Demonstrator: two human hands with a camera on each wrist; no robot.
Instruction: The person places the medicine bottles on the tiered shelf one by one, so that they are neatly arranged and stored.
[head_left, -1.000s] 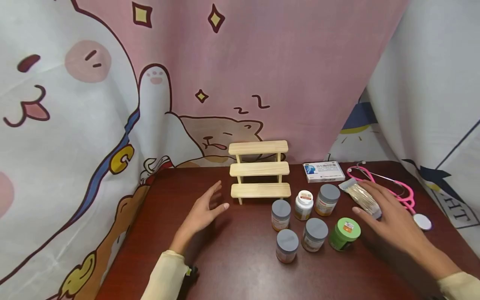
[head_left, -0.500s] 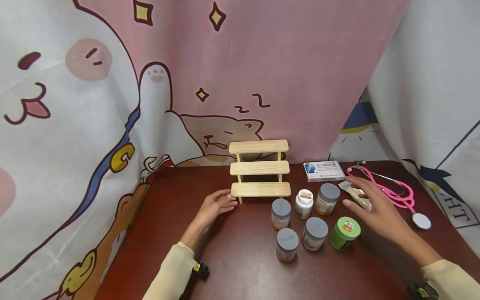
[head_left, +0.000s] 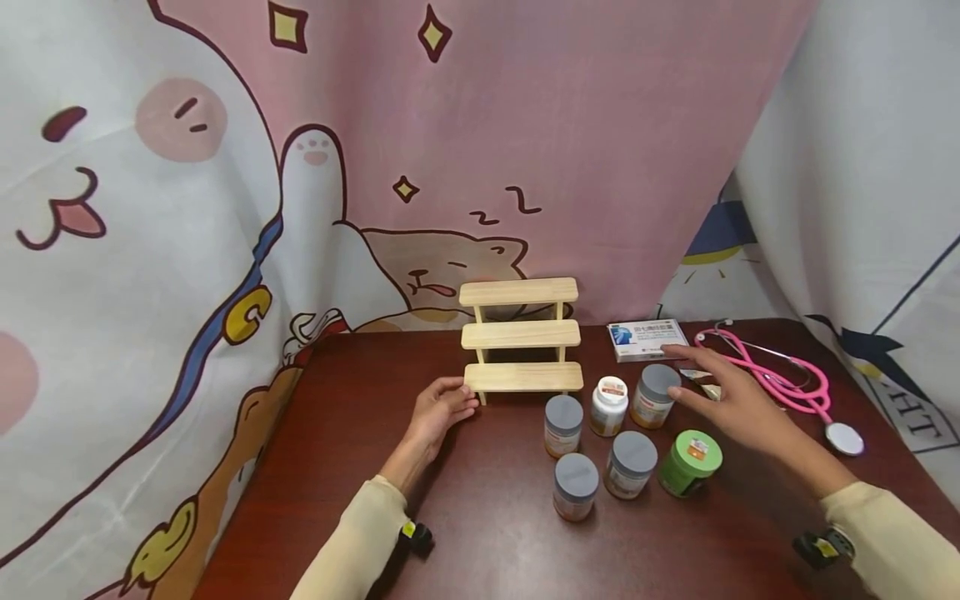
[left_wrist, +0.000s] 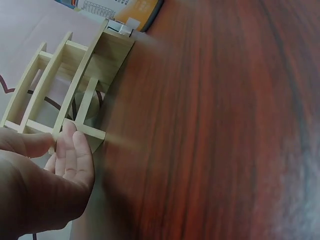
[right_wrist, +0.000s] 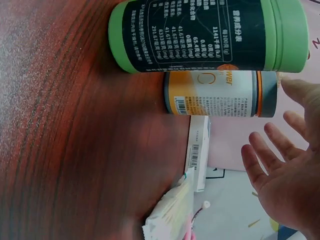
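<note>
Cotton-swab packet (right_wrist: 172,212) is lying behind as the right hand (head_left: 742,410), spread wide and empty, is shifting leftward, now nearest the rear grey-lidded jar (head_left: 652,407) on the table (head_left: 495,533); the left hand (head_left: 437,412) is pinching the three-tier wooden shelf (head_left: 522,377), apparently steadying it.

Smooth wooden shelf (head_left: 521,335), glossy tabletop (head_left: 487,500)

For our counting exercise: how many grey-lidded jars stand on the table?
4: first jar in front of the shelf's right end; second jar nearest the person; third jar left of the green jar; fourth jar between white bottle and right hand. None looks hidden.
</note>
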